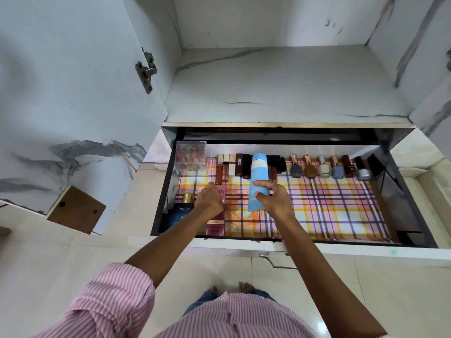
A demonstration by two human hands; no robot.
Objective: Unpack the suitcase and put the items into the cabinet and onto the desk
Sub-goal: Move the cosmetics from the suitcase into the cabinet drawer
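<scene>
The cabinet's drawer [415,206] is pulled out, lined with a plaid sheet. My right hand [274,200] grips a light blue tube [259,178] held upright over the drawer's middle. My left hand [210,200] is closed on a pink box [217,215] lying at the drawer's left. Just left of the pink box stands a dark blue perfume bottle [181,212] with a gold cap. The suitcase and desk are out of view.
Along the drawer's back stand several nail polish bottles [339,168], lip glosses [223,167] and a clear plastic box [191,156]. The empty cabinet shelf [280,89] lies above. The left cabinet door [73,93] hangs open. A metal handle [274,262] sticks out of the drawer front.
</scene>
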